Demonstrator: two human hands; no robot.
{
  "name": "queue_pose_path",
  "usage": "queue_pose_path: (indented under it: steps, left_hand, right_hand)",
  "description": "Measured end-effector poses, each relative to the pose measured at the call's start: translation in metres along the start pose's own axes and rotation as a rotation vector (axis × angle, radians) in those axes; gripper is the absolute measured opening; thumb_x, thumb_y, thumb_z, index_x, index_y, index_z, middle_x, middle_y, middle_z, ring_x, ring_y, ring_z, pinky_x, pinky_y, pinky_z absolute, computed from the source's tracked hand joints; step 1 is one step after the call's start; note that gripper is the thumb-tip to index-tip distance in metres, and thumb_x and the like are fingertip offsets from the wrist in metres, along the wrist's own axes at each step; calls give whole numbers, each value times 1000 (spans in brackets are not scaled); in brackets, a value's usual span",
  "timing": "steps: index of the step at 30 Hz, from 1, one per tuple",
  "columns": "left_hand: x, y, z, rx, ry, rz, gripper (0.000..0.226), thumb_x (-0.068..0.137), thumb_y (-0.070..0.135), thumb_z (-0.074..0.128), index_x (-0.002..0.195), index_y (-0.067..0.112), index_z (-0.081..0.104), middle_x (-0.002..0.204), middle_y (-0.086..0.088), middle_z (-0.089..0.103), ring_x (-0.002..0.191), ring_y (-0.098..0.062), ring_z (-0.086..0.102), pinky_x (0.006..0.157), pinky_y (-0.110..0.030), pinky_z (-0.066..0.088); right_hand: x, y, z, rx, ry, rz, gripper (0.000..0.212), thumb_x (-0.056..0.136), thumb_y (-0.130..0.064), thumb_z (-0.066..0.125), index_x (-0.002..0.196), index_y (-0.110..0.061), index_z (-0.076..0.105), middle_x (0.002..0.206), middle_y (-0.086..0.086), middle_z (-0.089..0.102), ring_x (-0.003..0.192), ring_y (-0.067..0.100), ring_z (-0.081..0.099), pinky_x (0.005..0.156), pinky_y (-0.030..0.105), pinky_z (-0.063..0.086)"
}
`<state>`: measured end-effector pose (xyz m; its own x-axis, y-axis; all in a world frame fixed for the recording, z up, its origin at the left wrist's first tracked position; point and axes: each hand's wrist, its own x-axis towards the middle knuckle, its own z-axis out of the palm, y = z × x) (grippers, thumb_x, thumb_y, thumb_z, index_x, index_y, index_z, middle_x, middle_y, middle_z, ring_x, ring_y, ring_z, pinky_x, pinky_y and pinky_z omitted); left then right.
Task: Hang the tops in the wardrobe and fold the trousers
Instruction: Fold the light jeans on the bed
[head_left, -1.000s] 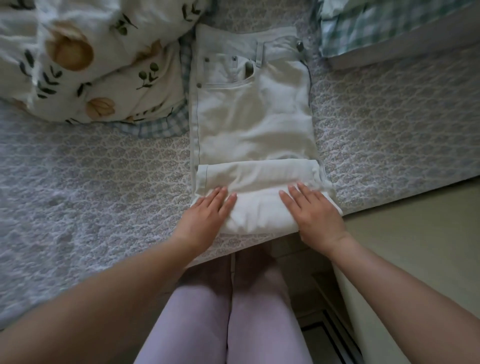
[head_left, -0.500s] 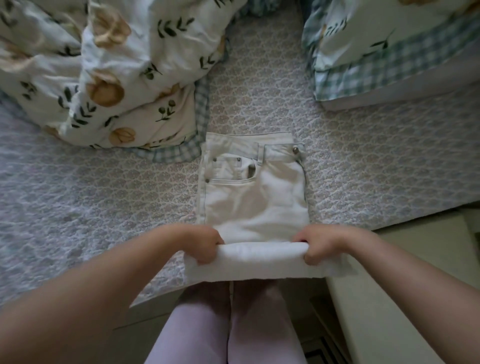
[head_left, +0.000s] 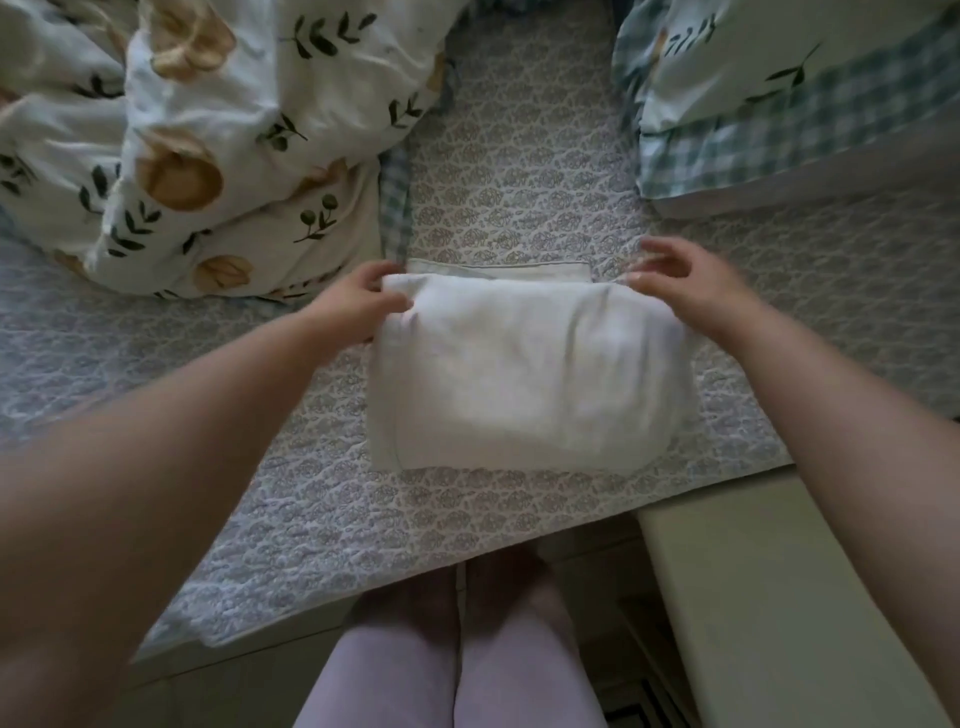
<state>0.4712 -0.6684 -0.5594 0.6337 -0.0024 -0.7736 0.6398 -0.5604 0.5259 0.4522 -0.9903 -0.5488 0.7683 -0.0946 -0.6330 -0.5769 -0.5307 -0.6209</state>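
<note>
A pair of pale cream trousers (head_left: 524, 374) lies folded into a compact rectangle on the patterned bedspread (head_left: 311, 519), with a strip of the waistband showing along its far edge. My left hand (head_left: 358, 301) grips the folded bundle's far left corner, fingers curled round the cloth. At the far right corner my right hand (head_left: 680, 283) hovers with fingers spread and loosely bent; it is blurred, and only the fingertips may touch the cloth.
A crumpled floral duvet (head_left: 208, 145) is piled at the far left of the bed. A pillow with a green checked border (head_left: 789, 104) lies at the far right. A pale bedside surface (head_left: 769, 597) stands at the right, past the bed's near edge.
Both hands lifted the rolled lower end and carried it forward over the trousers' upper part, covering the pockets. The right hand has since let go of its corner.
</note>
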Motion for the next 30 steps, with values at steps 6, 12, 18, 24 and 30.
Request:
queue_pose_path:
  steps: [6,12,18,24,30]
  left_hand:
    - [2,-28,44,-253,218,-104,49,83,41,69,122,14,57,110,-2,63,97,-23,62,80,-33,48]
    - [3,-23,46,-280,400,-60,43,92,43,55,121,12,59,111,-5,62,102,-25,58,91,-39,47]
    - [11,-16,52,-72,526,-11,60,96,41,48,147,17,29,146,-8,34,135,-26,33,107,-38,31]
    - [-1,-43,97,949,321,599,65,92,57,12,151,30,16,160,0,0,145,-19,-7,115,-47,-7]
    - [17,-83,70,735,280,340,85,82,75,16,147,32,-19,153,7,-32,141,-14,-28,116,-42,-10]
  right_hand:
    - [-1,51,46,145,237,348,81,76,-44,72,142,-14,35,140,8,47,125,25,47,105,33,37]
    - [4,37,42,127,395,120,43,80,-34,71,115,-11,60,108,6,65,93,19,60,77,24,42]
    - [17,17,54,-424,440,149,69,90,-45,53,147,-16,26,150,11,31,136,29,30,111,42,26]
    - [-4,36,118,-878,295,-530,59,90,-48,30,142,-20,39,152,5,31,140,21,21,113,41,6]
    - [8,78,85,-926,279,-396,71,92,-59,17,150,-21,1,159,-2,-3,145,16,-3,116,38,-8]
